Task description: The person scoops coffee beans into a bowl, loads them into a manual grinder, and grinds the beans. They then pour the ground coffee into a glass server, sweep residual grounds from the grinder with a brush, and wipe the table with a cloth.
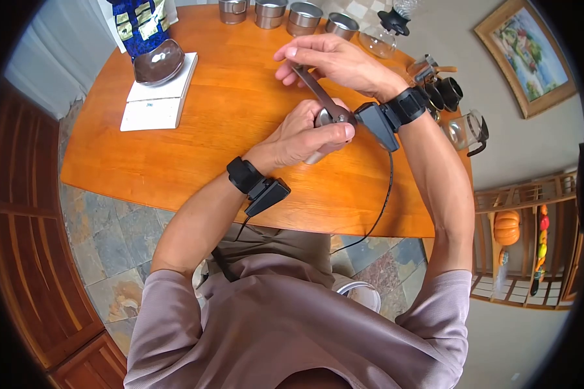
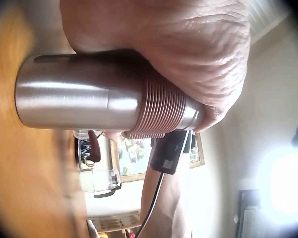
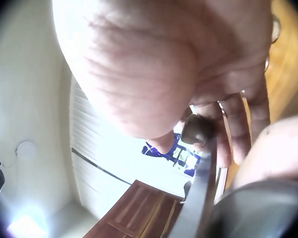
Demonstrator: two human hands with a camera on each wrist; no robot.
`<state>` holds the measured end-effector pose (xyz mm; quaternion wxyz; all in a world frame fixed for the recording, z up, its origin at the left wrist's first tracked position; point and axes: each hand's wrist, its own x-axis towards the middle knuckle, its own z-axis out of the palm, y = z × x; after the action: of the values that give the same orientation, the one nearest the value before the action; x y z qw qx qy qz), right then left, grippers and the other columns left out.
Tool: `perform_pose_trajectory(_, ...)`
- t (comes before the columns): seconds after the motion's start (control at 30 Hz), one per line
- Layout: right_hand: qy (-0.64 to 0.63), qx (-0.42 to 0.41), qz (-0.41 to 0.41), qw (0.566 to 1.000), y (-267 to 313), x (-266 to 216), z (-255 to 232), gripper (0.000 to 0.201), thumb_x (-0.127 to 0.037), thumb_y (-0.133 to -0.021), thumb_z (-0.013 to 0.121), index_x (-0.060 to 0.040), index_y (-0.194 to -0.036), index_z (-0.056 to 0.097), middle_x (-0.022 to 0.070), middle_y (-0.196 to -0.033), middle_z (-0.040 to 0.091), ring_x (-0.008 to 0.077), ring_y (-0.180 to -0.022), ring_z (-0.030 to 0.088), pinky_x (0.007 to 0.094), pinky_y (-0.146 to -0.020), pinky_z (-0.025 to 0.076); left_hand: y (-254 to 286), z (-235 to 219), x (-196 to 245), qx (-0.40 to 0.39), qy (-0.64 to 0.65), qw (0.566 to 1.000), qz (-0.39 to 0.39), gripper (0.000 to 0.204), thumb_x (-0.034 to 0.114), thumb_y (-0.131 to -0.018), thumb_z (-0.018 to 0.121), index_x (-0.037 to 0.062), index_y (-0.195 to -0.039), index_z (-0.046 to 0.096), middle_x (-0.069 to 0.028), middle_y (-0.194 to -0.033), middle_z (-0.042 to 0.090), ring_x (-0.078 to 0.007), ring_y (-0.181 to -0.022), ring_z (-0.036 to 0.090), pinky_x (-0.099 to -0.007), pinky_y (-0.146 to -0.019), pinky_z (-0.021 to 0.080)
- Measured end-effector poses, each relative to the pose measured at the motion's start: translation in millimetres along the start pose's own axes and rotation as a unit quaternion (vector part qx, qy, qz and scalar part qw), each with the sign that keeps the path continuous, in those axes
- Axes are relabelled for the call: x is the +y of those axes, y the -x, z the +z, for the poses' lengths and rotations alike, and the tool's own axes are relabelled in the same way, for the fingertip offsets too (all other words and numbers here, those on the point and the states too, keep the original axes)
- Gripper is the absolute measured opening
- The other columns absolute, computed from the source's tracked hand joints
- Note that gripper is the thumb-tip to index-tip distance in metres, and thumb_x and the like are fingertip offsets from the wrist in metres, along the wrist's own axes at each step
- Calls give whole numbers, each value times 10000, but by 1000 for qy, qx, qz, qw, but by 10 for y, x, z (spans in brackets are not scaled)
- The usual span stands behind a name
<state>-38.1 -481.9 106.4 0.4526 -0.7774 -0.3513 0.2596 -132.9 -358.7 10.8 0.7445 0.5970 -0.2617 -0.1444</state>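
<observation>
Mauve shirt (image 1: 292,311) nearest, steel grinder (image 1: 322,118) held over a wooden table (image 1: 227,117).
Head view: the left hand (image 1: 305,135) curls round the grinder, while the right hand (image 1: 340,63), its fingers loosely extended, is at the end of the crank (image 1: 319,89). Left wrist view: the left hand lies against the grinder's ribbed brown band (image 2: 161,110). Right wrist view: the crank's knob (image 3: 197,130) sits between thumb and outstretched fingers.

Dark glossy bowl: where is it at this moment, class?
In the head view, the dark glossy bowl sits at upper left, on the far end of the white scale, just in front of the blue bag.
</observation>
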Motion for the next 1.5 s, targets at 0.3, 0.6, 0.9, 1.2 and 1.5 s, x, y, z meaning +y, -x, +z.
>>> perform_pose_trajectory(0.3, 71, 43, 0, 997, 356, -129, -350, 332, -394, -1063, 568, -121, -1211, 687, 9, -1057, 709, 117, -1001, 666, 311, -900, 524, 2, 53, 33, 11, 41, 999, -4, 380, 376, -858, 674, 28, -1008, 641, -73, -855, 667, -144, -791, 636, -290, -703, 510)
perform_pose_trajectory(0.6, 122, 83, 98, 984, 1105, -115, -540, 342, -374, -1047, 608, -40, -1082, 666, -14, -903, 669, 62, -821, 621, 228, -757, 542, 5, 82, -14, 33, 71, 996, 31, 336, 362, -868, 682, 38, -935, 624, -64, -809, 664, -125, -704, 605, -268, -638, 496)
perform_pose_trajectory(0.9, 384, 268, -20, 883, 1645, -657, 114, 418, -217, -942, 719, 15, -1270, 602, 154, -1218, 682, 262, -1075, 668, 369, -927, 524, 45, 130, 52, 56, 26, 994, 86, 330, 363, -921, 677, 39, -920, 617, -12, -672, 576, -73, -545, 506, -229, -498, 397)
perform_pose_trajectory(1.2, -119, 381, -708, 583, 1973, -1160, 1563, 336, -173, -1066, 541, -14, -1360, 570, 85, -1280, 653, 224, -1225, 597, 364, -983, 525, 104, 133, 85, 51, 60, 996, 33, 315, 346, -928, 694, 50, -878, 596, 23, -676, 539, -57, -572, 455, -245, -510, 345)
perform_pose_trajectory(1.5, -243, 229, -602, 725, 1917, -1189, 1543, 464, -168, -1094, 460, -119, -1554, 438, 29, -1111, 606, 183, -974, 564, 302, -809, 446, 68, 134, -87, 51, 97, 992, 60, 330, 349, -934, 714, 43, -927, 591, 19, -650, 516, -48, -527, 418, -228, -471, 311)
